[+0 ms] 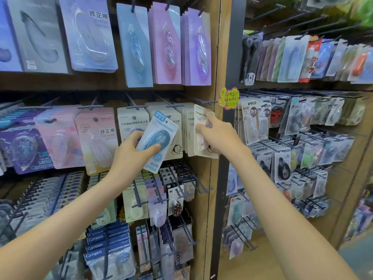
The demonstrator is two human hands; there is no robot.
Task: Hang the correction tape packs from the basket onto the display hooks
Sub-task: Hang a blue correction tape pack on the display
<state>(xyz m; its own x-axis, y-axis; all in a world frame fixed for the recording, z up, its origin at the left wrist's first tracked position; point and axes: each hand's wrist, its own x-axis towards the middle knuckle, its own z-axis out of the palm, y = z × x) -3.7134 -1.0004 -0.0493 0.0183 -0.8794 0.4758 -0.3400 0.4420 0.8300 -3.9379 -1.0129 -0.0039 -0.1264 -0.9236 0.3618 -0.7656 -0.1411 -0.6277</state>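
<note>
Counting two packs unhung: my left hand (131,152) grips the blue carded correction tape pack (159,136), centre; my right hand (220,136) pinches the cream carded pack (198,116) at three o'clock, just below a grey wire hook (205,102).

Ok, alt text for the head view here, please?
A person's left hand grips a blue-and-white carded correction tape pack while the right hand holds a cream carded pack just below a dark wire display hook, among rows of hanging stationery packs.

Glossy clear plastic blister over matt card on the blue pack (156,141); matt cream card on the cream pack (202,136). Dark, smooth metal hooks (205,102). Matt wood-grain shelf post (215,57). Neon paper note (230,99).
</note>
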